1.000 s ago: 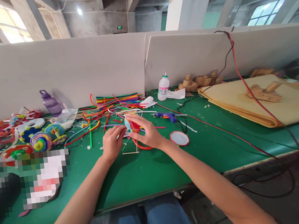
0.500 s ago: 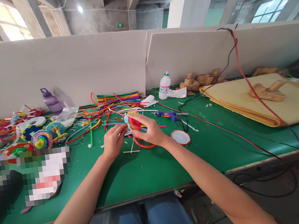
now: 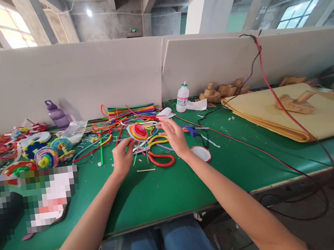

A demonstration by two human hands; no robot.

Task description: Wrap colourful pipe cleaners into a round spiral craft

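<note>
Head view. Centre of frame: multicoloured disc [image 3: 137,132], pinched at lower-left edge by left hand [image 3: 122,156]. Just right of disc: right hand [image 3: 174,136], fingers parted, clear of it. Lower, on green table [image 3: 155,198]: red loop [image 3: 163,165]. Right of centre: glue gun [image 3: 190,131].

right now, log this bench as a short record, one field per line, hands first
left hand: holding multicoloured coiled piece
right hand: right of that piece; grip unclear
beside right hand: blue glue gun, partly hidden
back: purple bottle, white bottle
right side: folded yellow material, brown piece on top
surface: green table
</note>
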